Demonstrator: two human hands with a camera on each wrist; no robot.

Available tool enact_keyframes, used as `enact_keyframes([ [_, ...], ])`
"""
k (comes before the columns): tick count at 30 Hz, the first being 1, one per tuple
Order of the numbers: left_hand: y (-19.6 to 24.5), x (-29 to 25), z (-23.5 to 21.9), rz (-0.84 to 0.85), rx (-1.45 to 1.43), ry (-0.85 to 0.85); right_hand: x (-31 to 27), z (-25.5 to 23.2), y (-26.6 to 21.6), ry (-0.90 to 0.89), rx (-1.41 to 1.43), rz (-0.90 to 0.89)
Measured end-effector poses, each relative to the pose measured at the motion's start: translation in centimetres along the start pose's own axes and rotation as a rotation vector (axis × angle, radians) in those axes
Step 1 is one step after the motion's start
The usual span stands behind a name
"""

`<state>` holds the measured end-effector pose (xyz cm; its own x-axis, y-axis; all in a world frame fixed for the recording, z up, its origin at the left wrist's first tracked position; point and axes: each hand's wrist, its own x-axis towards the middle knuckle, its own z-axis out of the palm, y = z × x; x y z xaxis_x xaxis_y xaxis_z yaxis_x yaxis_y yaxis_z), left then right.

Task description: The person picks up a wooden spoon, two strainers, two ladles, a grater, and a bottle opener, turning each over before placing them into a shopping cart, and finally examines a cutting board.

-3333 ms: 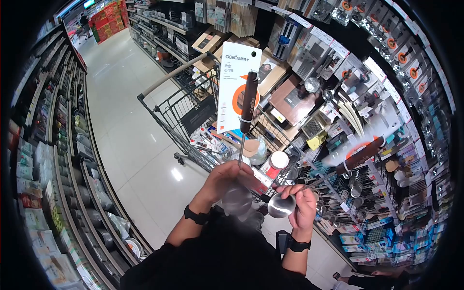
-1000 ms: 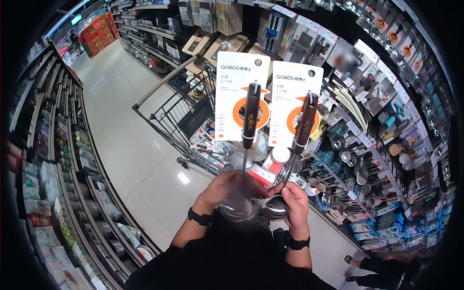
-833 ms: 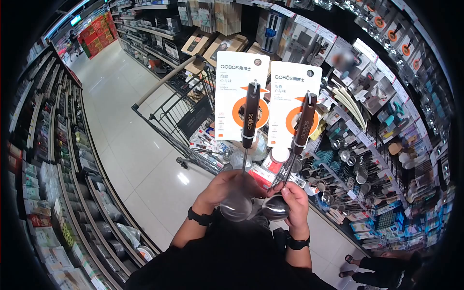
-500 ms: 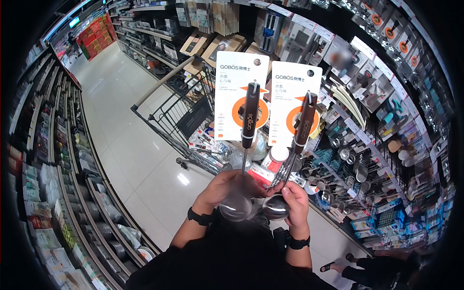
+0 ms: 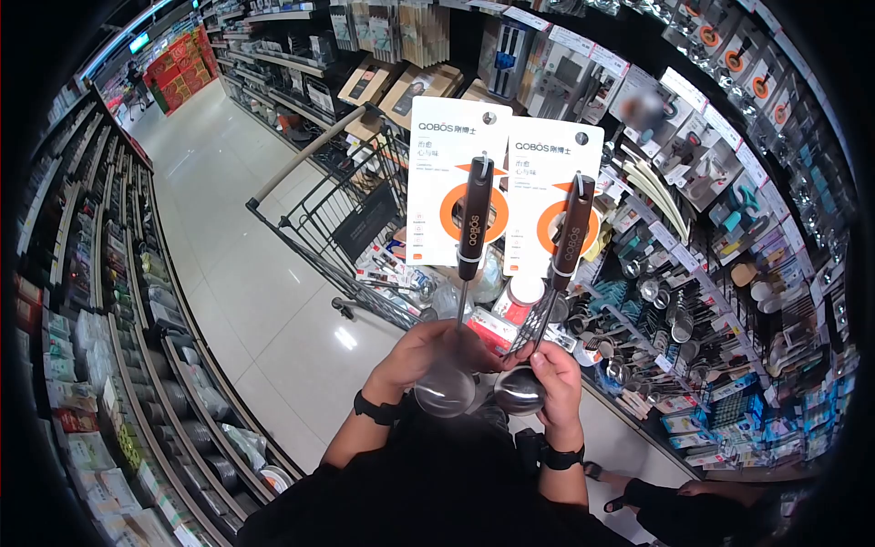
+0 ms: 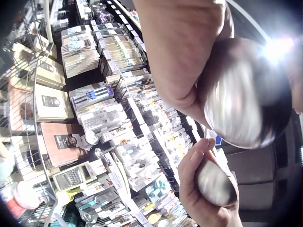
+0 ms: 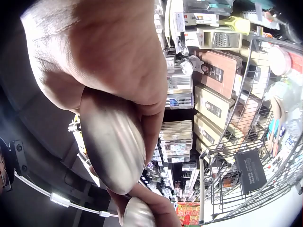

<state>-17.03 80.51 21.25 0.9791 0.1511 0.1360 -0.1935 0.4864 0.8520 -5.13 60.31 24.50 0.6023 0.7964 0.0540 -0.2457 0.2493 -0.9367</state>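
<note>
Two metal ladles with dark brown handles stand side by side, handles up, each fixed to a white card with an orange ring. My left hand (image 5: 415, 356) grips the left ladle (image 5: 445, 392) by its thin shaft just above the bowl. My right hand (image 5: 558, 374) pinches the right ladle (image 5: 520, 392) low on its shaft, thumb toward me. The left card (image 5: 433, 182) slightly overlaps the right card (image 5: 538, 205). In the left wrist view, the left ladle's shiny round bowl (image 6: 246, 99) hangs below my palm. The right wrist view shows the other bowl (image 7: 113, 142) under my right hand.
A wire shopping cart (image 5: 314, 214) with goods, including a red-and-white jar (image 5: 523, 296), stands just beyond the ladles. Racks of hanging kitchen tools (image 5: 679, 319) rise at right, and long shelves (image 5: 128, 319) line the left. Another person's legs (image 5: 656, 510) show at lower right.
The right ladle has swung from a rightward tilt to nearly upright beside the left one. Over the last second the hands barely move, while the other person steps leftward at lower right.
</note>
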Motion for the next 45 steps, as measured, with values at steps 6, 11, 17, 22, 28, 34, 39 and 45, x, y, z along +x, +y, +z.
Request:
enact_keyframes([
  [6,-0.2,0.0,-0.2,-0.024,-0.001,0.026,0.1,0.1,-0.2,0.006,0.003,0.007],
  [11,-0.5,0.0,-0.5,-0.022,-0.022,0.025,0.2,0.1,-0.2,0.002,-0.006,0.008],
  [17,-0.6,0.3,-0.7,-0.040,-0.040,0.018,0.3,0.0,-0.3,0.012,0.014,0.006],
  [22,-1.1,1.0,-0.7,-0.053,-0.016,0.042,0.4,-0.9,0.1,0.032,0.025,0.038],
  [28,-1.5,3.2,-0.2,-0.070,-0.075,0.012,1.2,-2.8,-0.3,0.059,0.041,0.057],
  [34,-3.2,6.4,0.6,-0.113,-0.037,0.002,2.6,-6.4,-1.4,0.103,-0.068,0.114],
  [39,-4.7,10.6,2.1,-0.123,-0.102,0.054,4.1,-11.7,-2.9,0.104,0.151,0.129],
  [45,-6.9,16.7,3.7,-0.081,-0.193,0.112,8.2,-19.2,-4.7,0.019,0.080,0.140],
])
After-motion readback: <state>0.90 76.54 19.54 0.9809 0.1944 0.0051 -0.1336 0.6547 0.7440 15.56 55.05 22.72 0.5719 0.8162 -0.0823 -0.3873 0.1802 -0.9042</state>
